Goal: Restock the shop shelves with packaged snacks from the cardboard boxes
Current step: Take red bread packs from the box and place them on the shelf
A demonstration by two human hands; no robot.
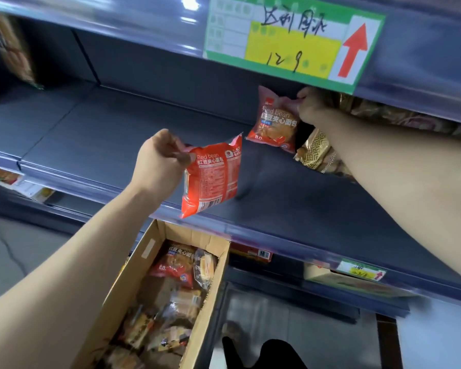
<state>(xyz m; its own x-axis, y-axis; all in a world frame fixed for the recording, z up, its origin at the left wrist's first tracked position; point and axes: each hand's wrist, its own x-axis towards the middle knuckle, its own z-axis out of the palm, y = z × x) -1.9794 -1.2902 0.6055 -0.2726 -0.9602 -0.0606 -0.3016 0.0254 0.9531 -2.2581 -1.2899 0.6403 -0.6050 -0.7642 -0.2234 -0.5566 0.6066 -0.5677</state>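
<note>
Head view: right hand (310,106) pinches a red bean bun packet (273,123) standing at the shelf's (117,139) far right; left hand (157,158) pinches a second packet (210,177) above the cardboard box (123,288). Restocking looks barely begun: many snacks remain boxed.

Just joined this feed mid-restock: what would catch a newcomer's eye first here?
Bright red draws the eye: the left hand pinches a red packet by its top edge above the front of the shelf, while the right hand holds a second red packet upright further back, beside gold-patterned packs. Overhead hangs a green-and-yellow price tag with a red arrow. Below, an open cardboard box holds more snacks.
</note>
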